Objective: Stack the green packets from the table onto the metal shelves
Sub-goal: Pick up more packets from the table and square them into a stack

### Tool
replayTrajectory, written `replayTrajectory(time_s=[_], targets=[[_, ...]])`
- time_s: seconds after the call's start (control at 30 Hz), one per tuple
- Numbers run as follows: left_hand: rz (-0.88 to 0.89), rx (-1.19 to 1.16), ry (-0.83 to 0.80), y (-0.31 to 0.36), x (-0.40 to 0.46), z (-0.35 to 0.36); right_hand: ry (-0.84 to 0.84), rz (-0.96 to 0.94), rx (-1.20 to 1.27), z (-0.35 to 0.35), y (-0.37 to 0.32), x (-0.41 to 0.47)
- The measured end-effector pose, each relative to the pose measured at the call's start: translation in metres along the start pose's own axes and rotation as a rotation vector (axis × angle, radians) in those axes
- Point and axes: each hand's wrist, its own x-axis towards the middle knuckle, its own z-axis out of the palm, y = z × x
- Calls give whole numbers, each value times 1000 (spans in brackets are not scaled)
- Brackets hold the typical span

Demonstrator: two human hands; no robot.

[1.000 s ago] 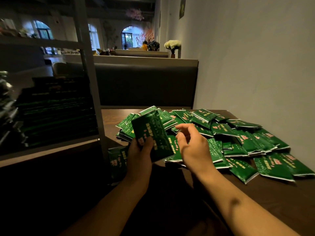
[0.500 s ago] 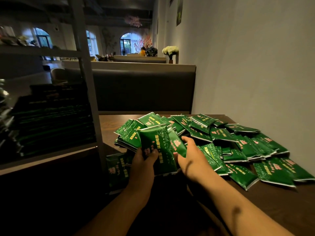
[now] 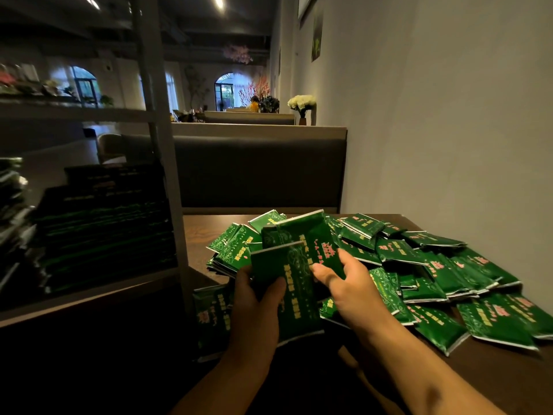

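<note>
A restaurant is showing itself: padded booth seating (image 3: 257,172), a dark table (image 3: 206,235), flower vases (image 3: 302,104) along partitions.

Front green packet (image 3: 288,290): flat foil sachet, dark green with yellow print, silver-edged; held upright and slightly tilted, the left-hand fingers (image 3: 270,290) curled over its lower left edge. Second green packet (image 3: 311,244): same type, with red and yellow print, standing directly behind the first and above the right-hand fingers (image 3: 324,275), which pinch its lower right corner. Loose packets (image 3: 425,265): many, identical, lying overlapped in an untidy heap on the brown surface (image 3: 203,232), behind and to the right of the fingers. Stacked packets (image 3: 104,223): neat dark pile on the metal shelves (image 3: 89,290), well left of the fingers; detail lost in shadow.
</note>
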Motion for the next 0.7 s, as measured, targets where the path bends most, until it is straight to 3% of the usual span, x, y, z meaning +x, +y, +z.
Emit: replayTrajectory(time_s=[0.23,0.3,0.47,0.57,0.7], targets=[[172,82,64,2,1,0,355,-211,355,-10,-15,-4],[175,84,61,2,2,0,265,-251,364,-10,-17,-10],[134,52,11,6,2,-2,-223,-115,194,10,-13,-19],[99,25,10,3,-2,0,-235,-69,-13,20,-4,-18],[44,-7,-31,1,-9,0,-147,-102,-76,23,-2,-19]])
